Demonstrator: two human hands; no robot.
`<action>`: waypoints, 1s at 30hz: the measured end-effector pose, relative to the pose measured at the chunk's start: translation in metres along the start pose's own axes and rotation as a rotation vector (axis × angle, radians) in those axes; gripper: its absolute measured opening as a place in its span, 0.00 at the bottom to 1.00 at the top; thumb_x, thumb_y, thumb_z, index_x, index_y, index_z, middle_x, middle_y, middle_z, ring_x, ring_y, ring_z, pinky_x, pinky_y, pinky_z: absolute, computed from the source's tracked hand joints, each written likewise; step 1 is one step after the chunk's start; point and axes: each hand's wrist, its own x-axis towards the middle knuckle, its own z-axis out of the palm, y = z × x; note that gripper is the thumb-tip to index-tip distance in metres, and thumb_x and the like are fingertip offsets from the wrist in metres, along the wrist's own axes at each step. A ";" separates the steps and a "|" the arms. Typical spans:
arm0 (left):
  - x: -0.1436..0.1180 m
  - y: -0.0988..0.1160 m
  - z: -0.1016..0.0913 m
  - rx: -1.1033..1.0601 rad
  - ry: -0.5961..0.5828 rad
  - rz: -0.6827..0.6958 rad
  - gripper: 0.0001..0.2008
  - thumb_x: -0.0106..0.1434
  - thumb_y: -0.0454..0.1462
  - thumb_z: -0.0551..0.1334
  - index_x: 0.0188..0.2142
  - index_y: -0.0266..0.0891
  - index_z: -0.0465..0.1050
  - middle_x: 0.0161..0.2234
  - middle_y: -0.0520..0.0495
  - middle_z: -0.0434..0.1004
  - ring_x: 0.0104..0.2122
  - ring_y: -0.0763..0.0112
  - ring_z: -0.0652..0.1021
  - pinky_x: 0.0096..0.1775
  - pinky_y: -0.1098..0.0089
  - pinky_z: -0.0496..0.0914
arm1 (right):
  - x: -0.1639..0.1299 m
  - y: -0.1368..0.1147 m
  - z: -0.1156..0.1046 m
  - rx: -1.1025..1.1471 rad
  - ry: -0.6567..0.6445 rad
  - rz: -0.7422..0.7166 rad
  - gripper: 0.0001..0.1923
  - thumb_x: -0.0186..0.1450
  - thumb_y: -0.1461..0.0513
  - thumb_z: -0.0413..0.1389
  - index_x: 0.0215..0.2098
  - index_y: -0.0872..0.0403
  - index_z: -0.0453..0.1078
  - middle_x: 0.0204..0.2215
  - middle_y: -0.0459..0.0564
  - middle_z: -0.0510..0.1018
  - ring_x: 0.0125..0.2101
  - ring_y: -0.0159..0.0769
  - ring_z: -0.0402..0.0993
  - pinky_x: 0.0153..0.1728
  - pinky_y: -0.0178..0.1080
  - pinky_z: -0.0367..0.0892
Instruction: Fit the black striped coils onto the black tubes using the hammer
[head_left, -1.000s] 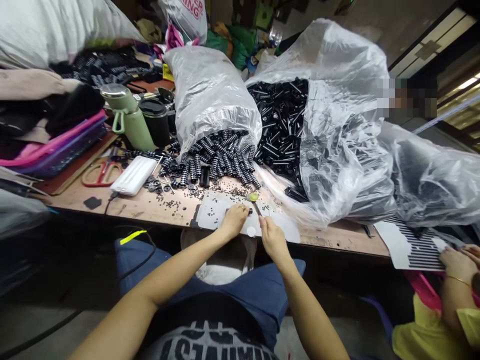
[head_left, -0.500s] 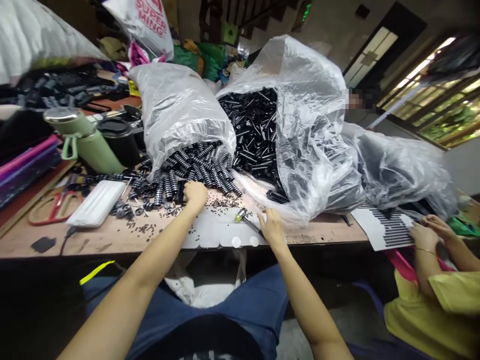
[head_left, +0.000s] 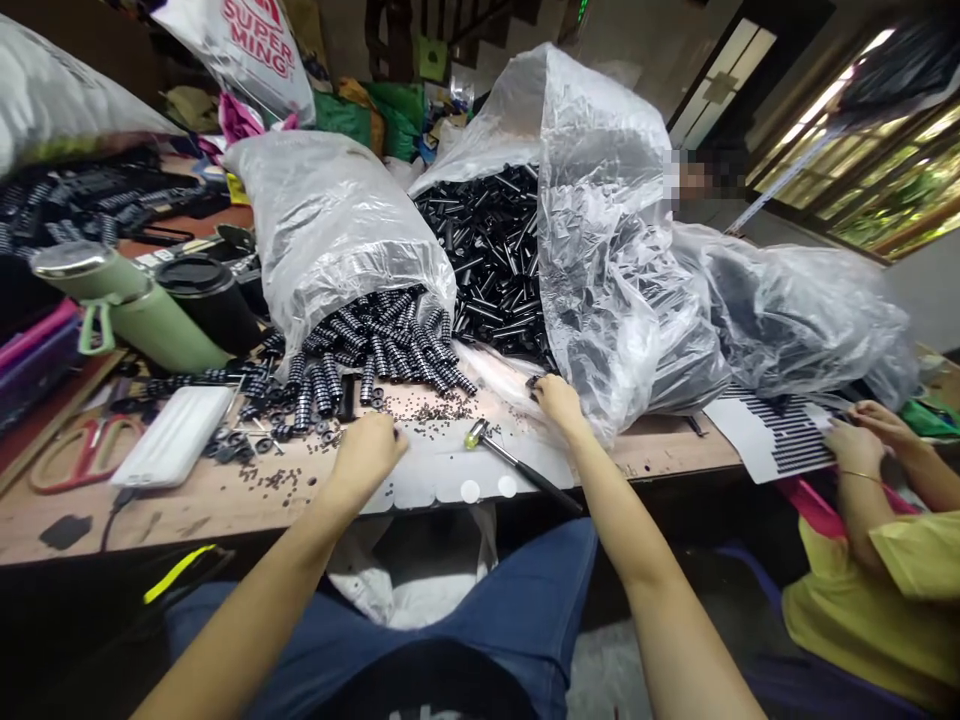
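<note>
My left hand (head_left: 367,450) is over the near part of the table, fingers curled closed, with a bit of something dark at the fingertips that I cannot make out. My right hand (head_left: 559,402) reaches to the mouth of the large clear bag (head_left: 622,300). Its fingers are closed on a small black piece, only partly visible. Between the hands lies a hammer (head_left: 517,462) with a yellowish head and black handle. Tiny black bits (head_left: 431,408) are scattered beyond it. Ribbed black rollers (head_left: 397,340) spill from the left plastic bag (head_left: 337,220). Black tubular pieces (head_left: 495,260) fill the large bag.
On the left are a white power bank (head_left: 174,437), red-handled scissors (head_left: 86,450), a green flask (head_left: 142,310) and a black cup (head_left: 210,305). To the right, another person's hands (head_left: 862,440) work beside a white sheet with black strips (head_left: 772,435).
My left hand has drawn back toward me from the rollers. My right hand has left the hammer's handle and moved forward to the large bag's mouth. The view has shifted slightly.
</note>
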 end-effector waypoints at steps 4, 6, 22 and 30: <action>-0.007 0.009 0.029 -0.194 0.205 0.101 0.12 0.63 0.40 0.55 0.35 0.33 0.74 0.36 0.37 0.76 0.38 0.57 0.76 0.43 0.63 0.68 | 0.003 -0.020 0.001 0.309 0.112 0.011 0.14 0.66 0.54 0.48 0.37 0.55 0.70 0.38 0.53 0.74 0.40 0.38 0.70 0.41 0.38 0.64; 0.003 0.010 0.047 -0.411 0.326 0.147 0.14 0.64 0.42 0.56 0.40 0.34 0.72 0.39 0.37 0.76 0.42 0.57 0.75 0.46 0.62 0.67 | 0.000 -0.037 0.007 0.472 0.101 0.012 0.22 0.66 0.47 0.44 0.38 0.56 0.68 0.33 0.51 0.74 0.33 0.34 0.71 0.33 0.36 0.66; 0.002 0.015 0.040 -1.655 -0.238 -0.201 0.21 0.52 0.50 0.68 0.35 0.37 0.67 0.15 0.59 0.64 0.11 0.81 0.62 0.14 0.79 0.54 | -0.085 -0.148 0.050 0.253 -0.138 -0.598 0.58 0.45 0.52 0.70 0.66 0.57 0.47 0.62 0.63 0.57 0.63 0.54 0.50 0.63 0.56 0.49; -0.010 0.022 0.025 -1.866 -0.248 -0.244 0.26 0.59 0.50 0.60 0.51 0.37 0.68 0.16 0.59 0.63 0.09 0.81 0.60 0.11 0.79 0.51 | -0.114 -0.142 0.039 0.489 -0.150 -0.652 0.61 0.47 0.49 0.69 0.68 0.54 0.39 0.63 0.62 0.54 0.64 0.50 0.51 0.62 0.52 0.54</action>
